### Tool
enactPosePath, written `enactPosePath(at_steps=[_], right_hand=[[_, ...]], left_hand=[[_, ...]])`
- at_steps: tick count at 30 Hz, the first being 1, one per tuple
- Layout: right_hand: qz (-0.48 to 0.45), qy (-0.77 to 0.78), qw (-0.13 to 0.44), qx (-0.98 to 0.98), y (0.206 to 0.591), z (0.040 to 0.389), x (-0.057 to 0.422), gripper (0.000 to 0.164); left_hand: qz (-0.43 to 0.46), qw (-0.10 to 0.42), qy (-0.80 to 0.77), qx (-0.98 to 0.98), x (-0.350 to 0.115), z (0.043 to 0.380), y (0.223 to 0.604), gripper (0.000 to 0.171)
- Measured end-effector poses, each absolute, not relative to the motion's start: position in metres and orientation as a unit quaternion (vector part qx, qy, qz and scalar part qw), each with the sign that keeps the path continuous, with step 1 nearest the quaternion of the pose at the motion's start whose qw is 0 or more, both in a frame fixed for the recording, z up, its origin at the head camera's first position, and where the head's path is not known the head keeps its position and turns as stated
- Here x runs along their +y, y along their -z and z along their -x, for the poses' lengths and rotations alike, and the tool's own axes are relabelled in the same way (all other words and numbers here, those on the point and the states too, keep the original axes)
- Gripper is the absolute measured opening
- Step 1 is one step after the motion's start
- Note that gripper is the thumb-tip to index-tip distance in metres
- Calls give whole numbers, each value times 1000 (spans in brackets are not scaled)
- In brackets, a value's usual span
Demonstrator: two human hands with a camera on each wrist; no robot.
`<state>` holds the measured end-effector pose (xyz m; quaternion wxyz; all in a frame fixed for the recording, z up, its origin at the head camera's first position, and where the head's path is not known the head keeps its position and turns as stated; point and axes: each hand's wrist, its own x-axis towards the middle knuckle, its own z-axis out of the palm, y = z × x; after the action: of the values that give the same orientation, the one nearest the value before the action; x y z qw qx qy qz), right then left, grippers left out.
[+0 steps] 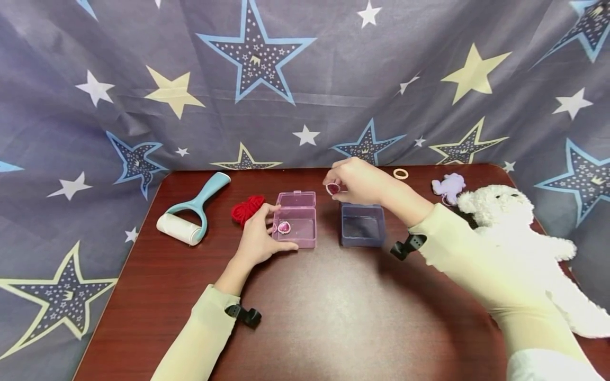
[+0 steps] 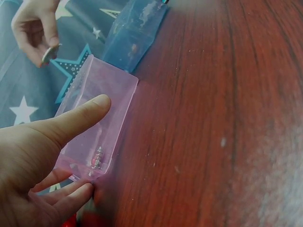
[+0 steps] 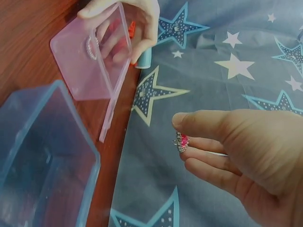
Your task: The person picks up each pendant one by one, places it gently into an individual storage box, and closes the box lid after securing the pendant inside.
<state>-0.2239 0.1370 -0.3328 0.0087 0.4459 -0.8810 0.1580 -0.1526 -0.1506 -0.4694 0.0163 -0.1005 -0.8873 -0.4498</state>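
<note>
In my head view, the red-gemmed ornament point(image 1: 334, 189) is raised to the right of the pink box point(image 1: 305, 228), pinched by the right hand point(image 1: 359, 181), jewelled face toward me; I cannot tell its long axis. The left hand point(image 1: 259, 236) grips the pink box's left side, near a second ornament point(image 1: 284, 227) inside; the blue box point(image 1: 363, 242) stands to its right.

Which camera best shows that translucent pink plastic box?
The head view shows the box almost whole, interior and raised lid visible. In the left wrist view, the left hand partly covers it; the right wrist view shows it slanted, lid nearly edge-on.
</note>
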Motion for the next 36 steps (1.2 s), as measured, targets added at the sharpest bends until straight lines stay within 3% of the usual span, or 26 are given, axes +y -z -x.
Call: enactPosePath(at_steps=[36], right_hand=[[-512,-127,-36,-849,382,209,49,23]], left_hand=[[109,20,447,-888,-150,152,470,96]])
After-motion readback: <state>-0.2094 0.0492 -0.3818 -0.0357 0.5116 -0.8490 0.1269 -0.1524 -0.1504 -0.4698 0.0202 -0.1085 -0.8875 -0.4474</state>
